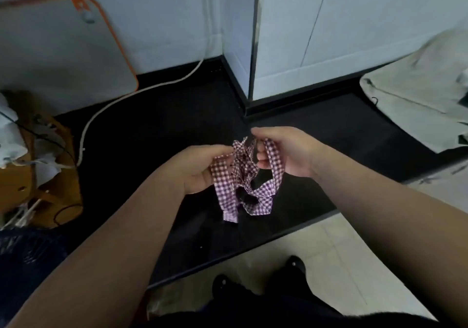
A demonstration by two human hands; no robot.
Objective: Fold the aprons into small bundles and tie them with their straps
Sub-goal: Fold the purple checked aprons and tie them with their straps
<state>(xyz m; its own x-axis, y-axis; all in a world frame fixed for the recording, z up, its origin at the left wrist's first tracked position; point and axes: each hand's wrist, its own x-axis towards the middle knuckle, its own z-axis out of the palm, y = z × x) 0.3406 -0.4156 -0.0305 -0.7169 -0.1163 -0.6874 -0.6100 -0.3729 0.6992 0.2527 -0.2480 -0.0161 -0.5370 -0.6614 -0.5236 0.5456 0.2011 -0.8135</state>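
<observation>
Over the black mat point(152, 137), mid-view: 1 purple-check apron point(243, 175), scrunched small, strap ends dangling, held in the air by 2 hands. Left hand point(200, 168) grips one strap, fingers curled. Right hand point(286, 150) pinches the top, fingers hooked thru a loop. Hands close, not touching. Mat's front edge meets tile floor point(329, 246) below; 1 cardboard box point(15, 186) left, 1 grey cloth point(417, 99) right, both well apart.

The left forearm point(114, 239) and right forearm point(379, 213), both bare, reach forward and converge. The left hand point(200, 169) pinches the checked strap point(228, 193) with curled fingers point(215, 151). The right hand point(288, 150), just beside it and slightly higher, grips the same strap, its fingers curled, thumb on top.
</observation>
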